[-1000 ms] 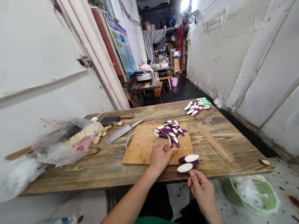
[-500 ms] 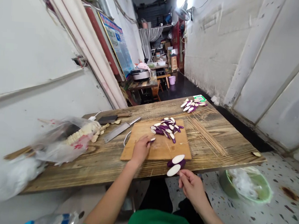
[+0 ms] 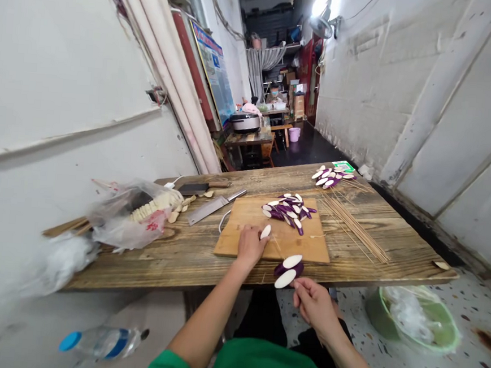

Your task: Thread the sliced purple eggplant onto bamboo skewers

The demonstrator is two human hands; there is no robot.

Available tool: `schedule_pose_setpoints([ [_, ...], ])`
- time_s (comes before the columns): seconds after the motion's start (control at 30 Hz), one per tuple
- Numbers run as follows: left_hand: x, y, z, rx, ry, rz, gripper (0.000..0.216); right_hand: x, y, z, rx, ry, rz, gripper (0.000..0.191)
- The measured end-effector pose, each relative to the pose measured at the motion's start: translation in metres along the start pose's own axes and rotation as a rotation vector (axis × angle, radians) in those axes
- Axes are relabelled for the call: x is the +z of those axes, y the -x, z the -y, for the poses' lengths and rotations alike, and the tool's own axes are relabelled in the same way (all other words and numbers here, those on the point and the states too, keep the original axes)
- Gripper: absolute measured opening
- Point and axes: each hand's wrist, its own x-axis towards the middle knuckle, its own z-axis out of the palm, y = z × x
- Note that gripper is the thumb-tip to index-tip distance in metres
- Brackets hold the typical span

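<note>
My left hand [image 3: 252,244] is closed on an eggplant slice [image 3: 266,231], raised with its white cut face showing, over the wooden cutting board [image 3: 235,237]. Between the fingers of my right hand [image 3: 310,300] is the lower end of a skewer of eggplant slices [image 3: 285,279], held at the table's front edge. The thin skewer tip points up and left toward the slice in my left hand, apart from it. A pile of purple-skinned eggplant pieces [image 3: 288,210] lies on the board's far part.
A cleaver [image 3: 209,208] lies left of the board, near a dark-bladed knife [image 3: 193,188]. Bare bamboo skewers [image 3: 356,227] and loaded eggplant skewers [image 3: 331,177] lie on the right. Plastic bags [image 3: 127,226] cover the left end. A green bin [image 3: 413,319] stands on the floor.
My left hand has lifted the eggplant slice from the board and turned its white face up, nearer the skewer tip. The camera view has shifted left; my right hand still holds the skewer.
</note>
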Motion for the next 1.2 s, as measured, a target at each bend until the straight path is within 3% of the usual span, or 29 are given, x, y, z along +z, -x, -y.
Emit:
schedule_pose_setpoints([
  [0.1,0.003,-0.002,-0.001,-0.044,0.201,0.002,0.016,-0.003,0.001,0.001,0.011,0.003,-0.010,0.036],
  [0.3,0.000,-0.005,0.002,-0.304,0.959,0.106,0.025,-0.005,0.003,0.003,0.014,0.010,-0.002,0.036],
  [0.6,-0.016,-0.004,-0.005,-0.580,1.446,0.210,0.015,-0.002,0.006,0.002,0.013,0.051,0.025,0.039],
  [0.77,-0.014,0.000,-0.009,-0.708,1.537,0.176,0.012,0.003,0.009,0.002,-0.023,0.082,0.051,0.037],
  [1.2,-0.016,0.003,-0.013,-0.822,1.563,0.222,0.011,0.003,0.006,0.000,-0.029,0.090,0.051,0.034],
])
